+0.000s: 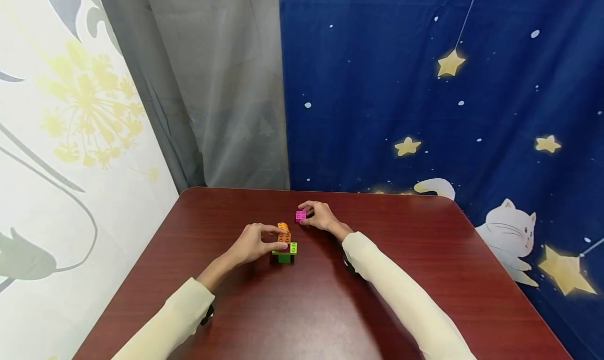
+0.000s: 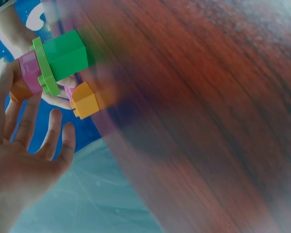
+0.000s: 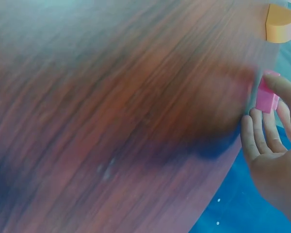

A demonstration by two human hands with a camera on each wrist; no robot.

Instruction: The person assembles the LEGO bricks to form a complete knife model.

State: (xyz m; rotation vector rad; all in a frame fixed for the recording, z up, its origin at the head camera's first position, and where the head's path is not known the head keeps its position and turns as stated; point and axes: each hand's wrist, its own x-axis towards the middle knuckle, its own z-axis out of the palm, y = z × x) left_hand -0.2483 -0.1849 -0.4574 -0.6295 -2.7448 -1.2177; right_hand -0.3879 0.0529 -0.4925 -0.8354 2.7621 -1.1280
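Observation:
My left hand (image 1: 255,242) grips the upper part of a small stack of toy building bricks between thumb and fingers. The stack has a green block (image 2: 65,54) at the bottom, a lime-green plate (image 2: 45,68) over it, then a magenta brick (image 2: 30,73) and an orange brick (image 2: 20,88) on top. Just beyond the stack is a separate yellow-orange brick (image 3: 280,24) with a rounded side. Farther back and to the right, my right hand (image 1: 321,216) pinches a pink brick (image 1: 300,216) by its sides, studs facing up.
The dark red wooden table (image 1: 302,313) has its back edge close beyond the right hand. A grey curtain (image 1: 236,87) and a blue star-patterned curtain (image 1: 368,87) hang behind it. At left hangs a white patterned curtain (image 1: 56,203).

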